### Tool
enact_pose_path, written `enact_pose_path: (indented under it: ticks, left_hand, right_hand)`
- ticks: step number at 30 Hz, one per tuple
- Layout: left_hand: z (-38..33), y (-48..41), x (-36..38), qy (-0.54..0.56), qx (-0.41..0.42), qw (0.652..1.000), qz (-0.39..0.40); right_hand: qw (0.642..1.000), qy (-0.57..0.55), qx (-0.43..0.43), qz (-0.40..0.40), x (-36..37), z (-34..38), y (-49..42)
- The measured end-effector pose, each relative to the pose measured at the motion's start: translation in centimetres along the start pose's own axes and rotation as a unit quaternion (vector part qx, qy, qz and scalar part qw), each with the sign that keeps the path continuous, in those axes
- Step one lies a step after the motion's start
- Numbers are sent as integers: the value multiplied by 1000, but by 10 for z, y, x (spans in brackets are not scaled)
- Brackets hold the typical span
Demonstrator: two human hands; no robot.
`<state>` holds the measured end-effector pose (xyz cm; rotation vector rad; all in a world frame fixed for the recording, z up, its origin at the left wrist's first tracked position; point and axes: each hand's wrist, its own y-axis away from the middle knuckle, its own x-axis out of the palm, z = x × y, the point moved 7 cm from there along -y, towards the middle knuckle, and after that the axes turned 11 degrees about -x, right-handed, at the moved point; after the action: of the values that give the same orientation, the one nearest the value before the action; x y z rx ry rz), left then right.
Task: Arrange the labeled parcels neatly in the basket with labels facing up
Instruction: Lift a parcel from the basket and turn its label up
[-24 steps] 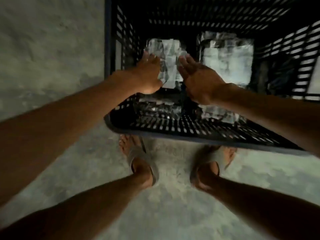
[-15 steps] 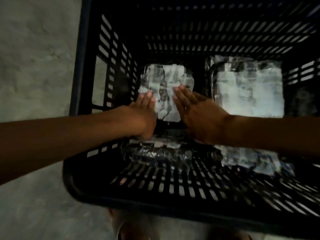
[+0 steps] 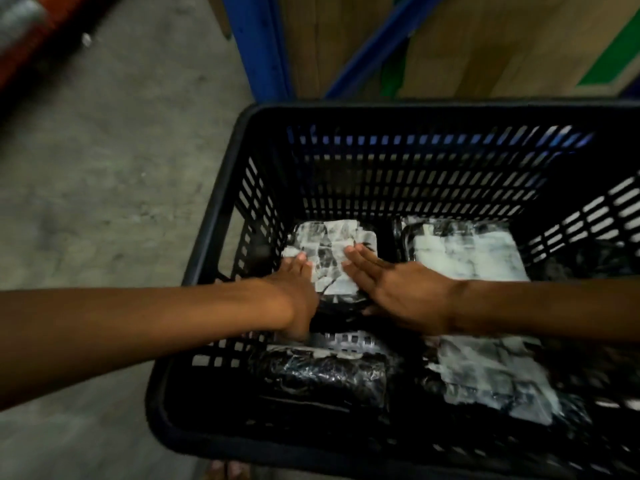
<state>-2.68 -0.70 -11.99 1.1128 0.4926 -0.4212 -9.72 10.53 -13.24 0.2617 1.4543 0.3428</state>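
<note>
We are reaching with both bare arms into a black slotted plastic basket that is standing on a grey concrete floor. Our left hand is lying flat, fingers together, against the left edge of a black-wrapped parcel with a crumpled white label facing up in the far left part of the basket. Our right hand is resting palm down with fingers spread open on that parcel's right side; neither hand is closing around it. Just to the right, a gap apart, a larger black parcel with a white label on top is lying flat. Nearer to us, a shiny black wrapped parcel is showing mostly dark film, with only a strip of white at its far edge, and beside it a fourth parcel with a wrinkled white label is lying label up. Behind the basket, a blue metal frame and brown cardboard boxes are standing.
</note>
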Motion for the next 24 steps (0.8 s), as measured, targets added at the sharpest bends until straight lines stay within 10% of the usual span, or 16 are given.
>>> enact_pose_path:
  ticks: [9, 11, 15, 17, 24]
  left_hand:
    - [39, 23, -107, 202, 29, 953, -226]
    - [59, 29, -136, 256, 43, 940, -221]
    - [92, 48, -166, 423, 79, 879, -206]
    - [90, 41, -164, 472, 86, 861, -170]
    - [76, -8, -111, 602, 12, 796, -64]
  right_hand:
    - [926, -323, 74, -180, -78, -71, 37]
    - [855, -447, 118, -234, -81, -84, 48]
    - [604, -667, 224, -375, -90, -105, 62]
    - [546, -703, 278, -360, -86, -109, 64]
    - [634, -655, 298, -283, -60, -97, 45]
